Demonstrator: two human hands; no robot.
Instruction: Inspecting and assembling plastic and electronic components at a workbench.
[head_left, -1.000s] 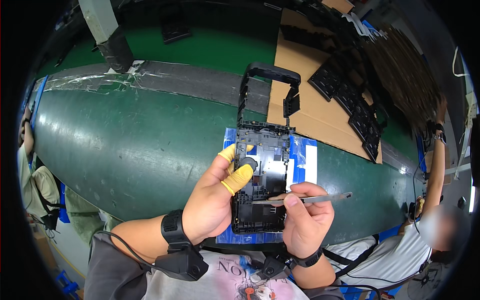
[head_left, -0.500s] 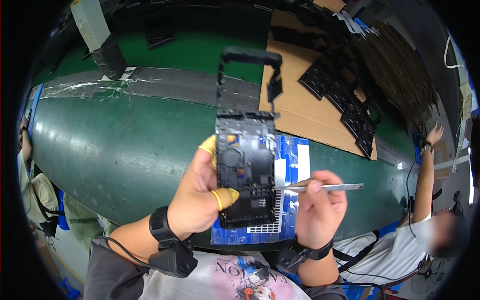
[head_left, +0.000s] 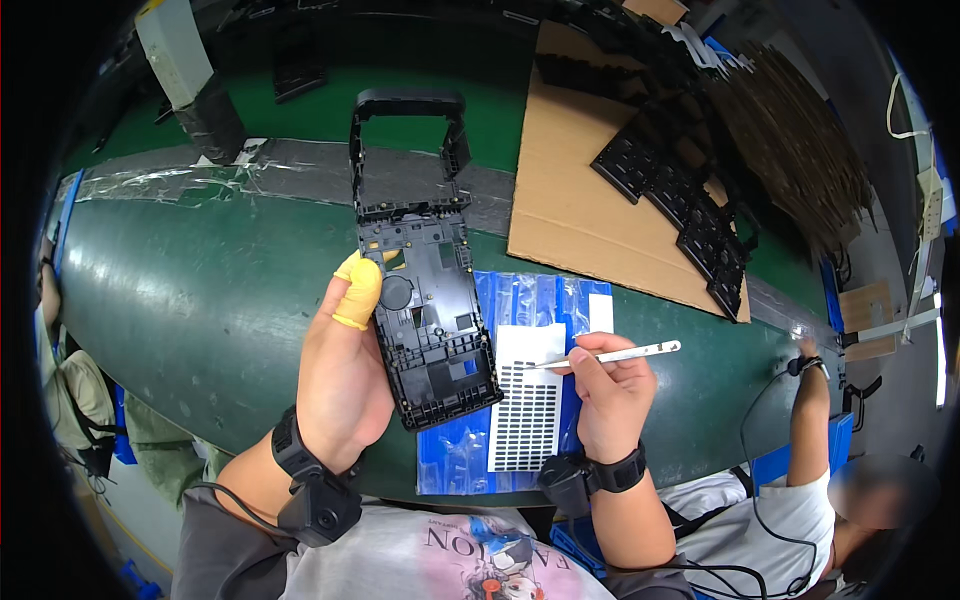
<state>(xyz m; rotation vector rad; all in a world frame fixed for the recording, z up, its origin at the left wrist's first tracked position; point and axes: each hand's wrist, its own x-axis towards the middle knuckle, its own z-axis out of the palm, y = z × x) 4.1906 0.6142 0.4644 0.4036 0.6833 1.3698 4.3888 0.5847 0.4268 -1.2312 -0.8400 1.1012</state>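
My left hand (head_left: 345,375), with yellow covers on its fingers, grips a black plastic housing (head_left: 415,290) by its left side. The housing is long, with an open frame at its far end and ribs, holes and a round recess inside. In my right hand (head_left: 612,400) is a pair of metal tweezers (head_left: 630,354), pinched between thumb and fingers. Their tips point left and meet the upper part of a white sheet (head_left: 540,342) that bears rows of small black stickers. Whether a sticker is between the tips is too small to tell. Under the sheet lies a blue, plastic-covered board (head_left: 450,465).
Black plastic parts (head_left: 675,205) lie in a row on a cardboard sheet (head_left: 560,215) at the back right. Beyond them rises a stack of brown sheets (head_left: 800,140). A white post (head_left: 178,55) stands at the far left. A co-worker (head_left: 790,520) reaches forward at the right.
My left hand has moved the housing left, tilting it and uncovering the sticker sheet. My right hand has shifted slightly left, bringing the tweezers from beside the housing to the sheet. The co-worker's arm has lowered.
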